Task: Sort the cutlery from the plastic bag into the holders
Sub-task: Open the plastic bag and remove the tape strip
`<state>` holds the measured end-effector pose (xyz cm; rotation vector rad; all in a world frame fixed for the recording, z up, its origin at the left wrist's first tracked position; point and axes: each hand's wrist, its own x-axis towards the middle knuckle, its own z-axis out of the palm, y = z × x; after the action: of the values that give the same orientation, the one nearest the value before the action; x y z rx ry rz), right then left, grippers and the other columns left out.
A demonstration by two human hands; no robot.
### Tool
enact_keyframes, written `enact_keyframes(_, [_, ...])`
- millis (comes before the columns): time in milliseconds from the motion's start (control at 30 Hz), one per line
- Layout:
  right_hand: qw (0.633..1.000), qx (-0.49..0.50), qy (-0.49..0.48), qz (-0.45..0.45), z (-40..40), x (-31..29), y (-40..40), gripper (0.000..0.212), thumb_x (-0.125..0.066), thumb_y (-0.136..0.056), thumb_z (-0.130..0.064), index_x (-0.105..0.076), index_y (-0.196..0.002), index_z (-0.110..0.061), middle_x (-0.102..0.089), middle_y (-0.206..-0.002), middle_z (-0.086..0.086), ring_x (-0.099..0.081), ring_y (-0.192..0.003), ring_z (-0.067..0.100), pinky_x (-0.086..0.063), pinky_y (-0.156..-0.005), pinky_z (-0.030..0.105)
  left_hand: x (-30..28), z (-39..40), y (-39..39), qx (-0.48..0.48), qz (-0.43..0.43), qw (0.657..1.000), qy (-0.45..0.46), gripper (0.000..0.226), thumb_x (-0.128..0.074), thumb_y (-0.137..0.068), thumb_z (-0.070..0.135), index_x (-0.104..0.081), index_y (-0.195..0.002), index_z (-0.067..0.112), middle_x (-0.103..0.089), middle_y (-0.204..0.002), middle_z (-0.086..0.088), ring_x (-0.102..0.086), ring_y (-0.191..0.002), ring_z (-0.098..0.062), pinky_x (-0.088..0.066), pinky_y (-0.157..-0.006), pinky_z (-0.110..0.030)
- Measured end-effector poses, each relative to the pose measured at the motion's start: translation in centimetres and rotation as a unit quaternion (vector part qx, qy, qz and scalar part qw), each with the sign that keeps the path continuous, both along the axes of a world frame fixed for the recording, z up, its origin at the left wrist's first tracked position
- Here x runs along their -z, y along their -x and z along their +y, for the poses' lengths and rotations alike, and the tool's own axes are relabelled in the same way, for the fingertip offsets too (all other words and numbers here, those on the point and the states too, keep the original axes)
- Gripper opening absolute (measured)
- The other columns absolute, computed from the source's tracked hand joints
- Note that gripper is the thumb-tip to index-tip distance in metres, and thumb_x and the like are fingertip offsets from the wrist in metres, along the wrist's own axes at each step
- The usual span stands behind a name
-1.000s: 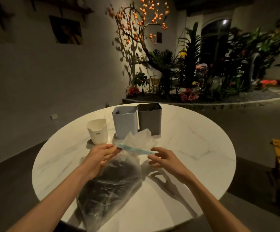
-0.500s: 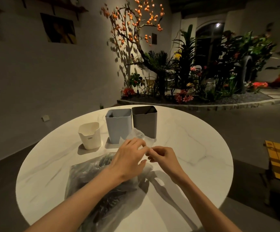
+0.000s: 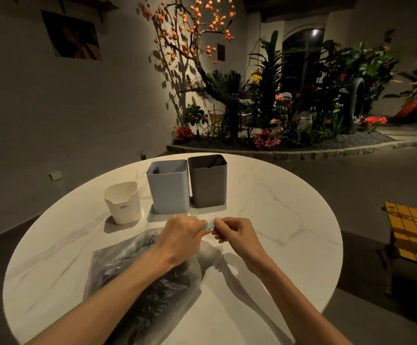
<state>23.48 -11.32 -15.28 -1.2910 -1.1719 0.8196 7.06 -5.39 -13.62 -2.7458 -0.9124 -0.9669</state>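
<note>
At the round table's (image 3: 289, 220) centre, the left hand (image 3: 181, 236) and right hand (image 3: 234, 235) each pinch the plastic bag's (image 3: 127, 267) pale seal strip (image 3: 210, 224); parting it slowly should keep cutlery from spilling before the holders (image 3: 168, 188) at twelve o'clock.

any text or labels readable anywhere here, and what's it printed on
"CREW" as best it reads, in small dark letters on the front of the white holder; the middle letters are blurred.
A tiny line under that word: too small to read.
The blue-grey holder, the dark grey holder and the plastic bag show no text.
The picture on the wall shows no legible writing.
</note>
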Motion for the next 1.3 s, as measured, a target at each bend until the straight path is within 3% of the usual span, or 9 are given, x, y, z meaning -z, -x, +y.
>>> enact_keyframes(167, [0.999, -0.020, 0.021, 0.020, 0.1, 0.1, 0.2, 0.025, -0.058, -0.102, -0.026, -0.078, -0.094, -0.014, -0.073, -0.075, 0.002, -0.065, -0.067, 0.009, -0.056, -0.068, 0.020, 0.9, 0.3, 0.5, 0.039, 0.003, 0.999, -0.034, 0.012, -0.068, -0.092, 0.016, -0.069, -0.081, 0.011, -0.068, -0.069, -0.003, -0.057, -0.050, -0.014, -0.057, -0.048, -0.030])
enact_keyframes(433, [0.988, -0.032, 0.051, 0.146, 0.3, 0.4, -0.5, 0.031, -0.060, -0.099, -0.027, -0.077, -0.095, -0.002, -0.073, -0.082, 0.011, -0.066, -0.072, 0.015, -0.058, -0.073, 0.024, 0.8, 0.2, 0.5, 0.068, -0.078, 0.994, -0.041, 0.025, -0.064, -0.092, 0.028, -0.074, -0.103, 0.008, -0.077, -0.091, -0.006, -0.072, -0.068, -0.018, -0.061, -0.060, -0.024])
enact_keyframes(667, [0.982, 0.112, 0.092, 0.120, 0.6, 1.1, -2.8, 0.032, -0.057, -0.102, -0.028, -0.077, -0.093, -0.003, -0.075, -0.082, 0.011, -0.071, -0.076, 0.021, -0.061, -0.074, 0.025, -1.5, -0.5, 0.9, 0.047, -0.171, 0.984, 0.021, 0.025, -0.060, -0.092, 0.036, -0.054, -0.115, 0.027, -0.072, -0.089, 0.001, -0.064, -0.062, -0.011, -0.062, -0.061, -0.025])
enact_keyframes(767, [0.970, 0.171, 0.098, 0.144, 0.5, 1.5, -4.9, 0.032, -0.055, -0.103, -0.025, -0.075, -0.097, -0.001, -0.077, -0.078, 0.009, -0.074, -0.072, 0.021, -0.061, -0.071, 0.027, -1.8, -0.6, 1.4, -0.007, -0.146, 0.985, 0.092, 0.044, -0.061, -0.094, 0.036, -0.043, -0.134, 0.030, -0.067, -0.123, -0.002, -0.069, -0.098, -0.019, -0.057, -0.090, -0.032])
enact_keyframes(900, [0.947, 0.222, 0.113, 0.204, 0.2, 1.5, -6.3, 0.027, -0.057, -0.102, -0.024, -0.073, -0.100, -0.003, -0.077, -0.085, 0.012, -0.075, -0.081, 0.026, -0.064, -0.061, 0.043, -2.1, -0.5, 1.1, -0.107, -0.084, 0.940, 0.314, 0.088, -0.058, -0.095, 0.054, -0.007, -0.160, 0.025, -0.013, -0.168, -0.001, -0.024, -0.151, -0.026, -0.025, -0.120, -0.046])
enact_keyframes(967, [0.939, 0.234, 0.109, 0.228, -0.1, 1.4, -6.5, 0.025, -0.057, -0.102, -0.023, -0.072, -0.102, -0.003, -0.077, -0.091, 0.013, -0.075, -0.087, 0.024, -0.063, -0.058, 0.042, -1.7, 0.1, 1.1, -0.129, -0.053, 0.907, 0.397, 0.094, -0.058, -0.088, 0.067, -0.012, -0.160, 0.027, -0.024, -0.166, -0.004, -0.033, -0.148, -0.029, -0.032, -0.119, -0.051])
enact_keyframes(1100, [0.925, 0.265, 0.097, 0.254, -0.6, 1.4, -7.1, 0.023, -0.055, -0.103, -0.023, -0.069, -0.110, -0.007, -0.076, -0.098, 0.009, -0.074, -0.094, 0.020, -0.063, -0.063, 0.037, -1.3, 0.5, 0.8, -0.122, 0.049, 0.902, 0.410, 0.095, -0.061, -0.064, 0.087, -0.057, -0.137, 0.027, -0.064, -0.132, 0.003, -0.063, -0.116, -0.022, -0.053, -0.099, -0.045])
enact_keyframes(1200, [0.922, 0.288, 0.088, 0.244, -1.0, 1.8, -8.5, 0.024, -0.055, -0.103, -0.019, -0.069, -0.115, -0.005, -0.076, -0.099, 0.008, -0.073, -0.093, 0.017, -0.062, -0.068, 0.038, -1.0, 0.8, 0.0, -0.082, 0.040, 0.907, 0.410, 0.065, -0.066, -0.066, 0.066, -0.073, -0.102, 0.013, -0.072, -0.095, -0.011, -0.069, -0.091, -0.030, -0.058, -0.083, -0.046])
enact_keyframes(1300, [0.925, 0.302, 0.088, 0.214, -1.8, 1.9, -10.0, 0.024, -0.057, -0.102, -0.017, -0.069, -0.119, -0.006, -0.073, -0.102, 0.008, -0.071, -0.091, 0.017, -0.061, -0.067, 0.033, -1.1, 0.7, -0.8, -0.048, -0.016, 0.906, 0.420, 0.031, -0.074, -0.084, 0.034, -0.073, -0.096, 0.006, -0.071, -0.092, -0.014, -0.068, -0.087, -0.027, -0.057, -0.076, -0.039])
